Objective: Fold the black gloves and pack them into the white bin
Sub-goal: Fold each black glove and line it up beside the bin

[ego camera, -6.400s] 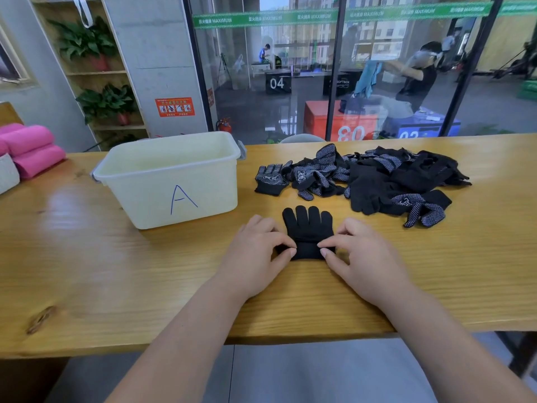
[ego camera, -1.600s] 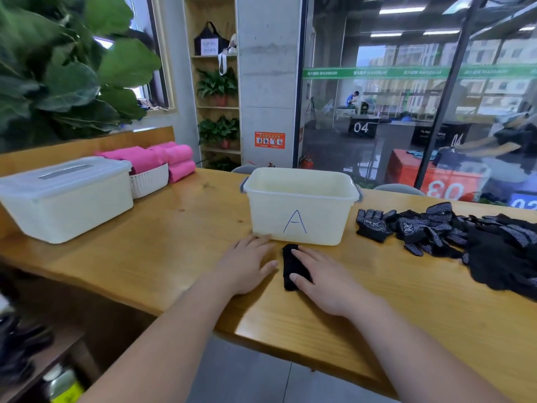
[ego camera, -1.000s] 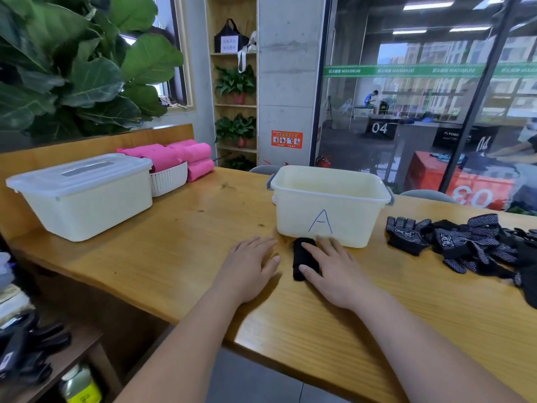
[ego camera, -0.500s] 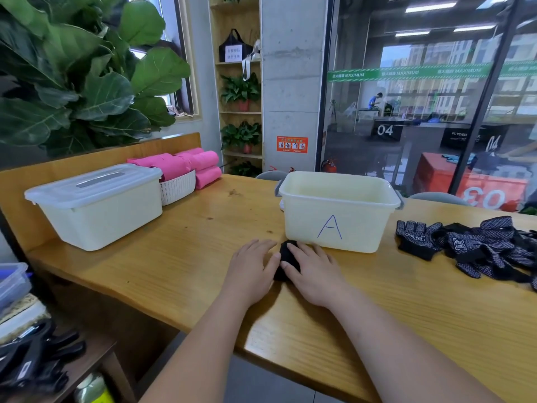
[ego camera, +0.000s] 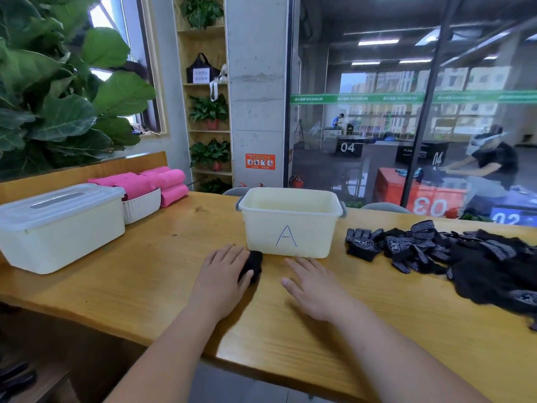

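A folded black glove (ego camera: pixel 253 264) lies on the wooden table just in front of the white bin's left corner. My left hand (ego camera: pixel 222 276) is on its left side, thumb tucked against it and fingers over its edge, gripping it. My right hand (ego camera: pixel 312 283) hovers flat with fingers spread, to the right of the glove and apart from it, holding nothing. The white bin (ego camera: pixel 315 232), marked with a blue "A", stands right behind both hands; its inside is hidden from here. A loose pile of black gloves (ego camera: pixel 436 251) lies to the bin's right.
A lidded white box (ego camera: pixel 58 228) sits at the table's left, with a white basket (ego camera: pixel 142 203) of pink rolled towels (ego camera: pixel 162 178) behind it. A big leafy plant (ego camera: pixel 58 91) stands at far left. A glass wall runs behind the table.
My right hand has come off the folded glove and shifted right. My left hand has closed in on the glove and now holds it alone.
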